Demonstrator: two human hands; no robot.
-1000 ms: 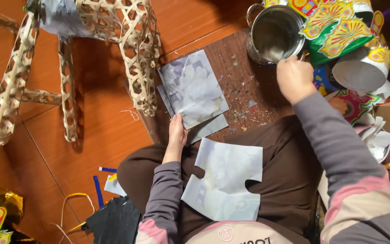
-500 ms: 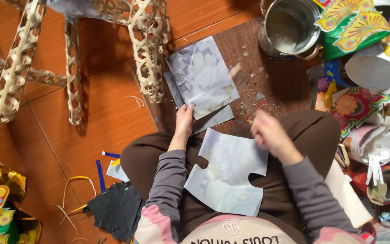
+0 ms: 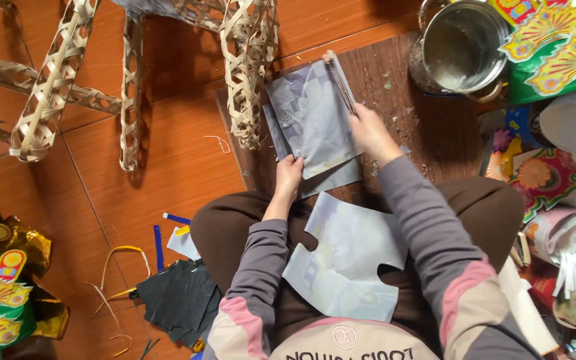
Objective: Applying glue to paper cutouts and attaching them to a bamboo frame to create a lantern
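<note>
I sit on the floor with a dark wooden board [image 3: 428, 127] in front of my knees. A stack of pale grey paper sheets [image 3: 311, 117] lies on the board. My left hand [image 3: 288, 175] presses down on the stack's near edge. My right hand [image 3: 367, 128] holds a thin flat brush [image 3: 340, 83] whose far end rests on the upper right of the top sheet. Another cut grey paper piece [image 3: 348, 263] lies across my lap.
A metal pot [image 3: 458, 47] stands at the board's far right corner. A woven bamboo frame [image 3: 128, 60] stands at the left on the orange floor. Colourful paper decorations [image 3: 555, 67] and cups pile up at the right. Black paper scraps [image 3: 178, 297] lie by my left knee.
My right hand went from the pot back toward my lap, then forward onto the paper stack with the brush. My left hand stayed on the stack's edge.
</note>
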